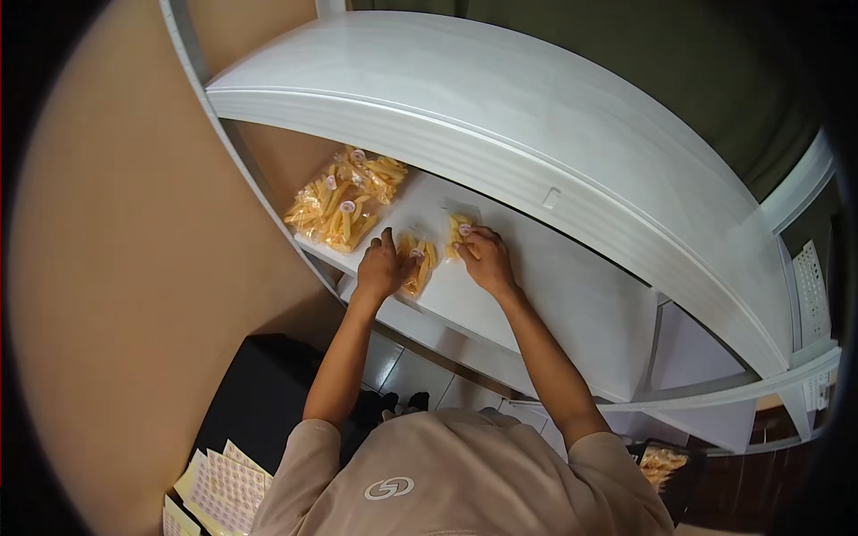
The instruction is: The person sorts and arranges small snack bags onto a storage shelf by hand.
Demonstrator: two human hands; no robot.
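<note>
Small clear bags of yellow-orange snack sticks lie on a white shelf (554, 295). My left hand (381, 270) is at the left side of one bag (418, 262), its thumb against the plastic and its fingers apart, pointing up the shelf. Just to the right, a second bag (455, 234) with a round label sits under my right hand (488, 258). The thumb and fingers of that hand close on its right side, hiding part of it. Farther left, several more labelled bags (344, 201) are heaped near the shelf's end.
Above the bags runs a curved-looking upper white board (492, 85). A tan wall (152, 250) borders the left side. At lower left, sheets of round stickers (223, 487) lie by a black surface (259, 384). Another pack of snacks (663, 466) is at lower right.
</note>
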